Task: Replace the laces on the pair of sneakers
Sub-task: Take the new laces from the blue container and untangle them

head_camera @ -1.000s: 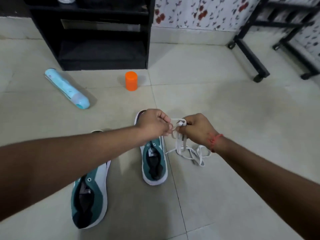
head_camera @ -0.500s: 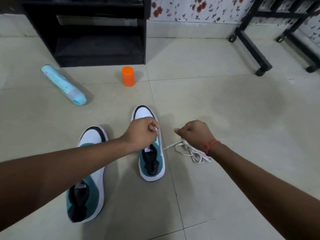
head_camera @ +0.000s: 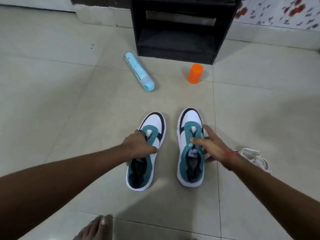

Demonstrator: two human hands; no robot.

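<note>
We are gripping each unlaced sneaker, left hand [head_camera: 138, 147] on the left sneaker [head_camera: 147, 153], right hand [head_camera: 210, 146] on the right sneaker [head_camera: 189, 149], probably aligning them beside the removed laces [head_camera: 254, 157] for relacing.

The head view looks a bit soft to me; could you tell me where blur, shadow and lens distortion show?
Head view: motion blur smears the right hand and the white laces; the floral wall is soft too. Soft arm shadows fall on the floor tiles. Wide-angle distortion tilts the black cabinet.

Teal-white sneakers [head_camera: 189, 149] unlaced, upright, side by side; white laces [head_camera: 254, 157] heaped right.
</note>
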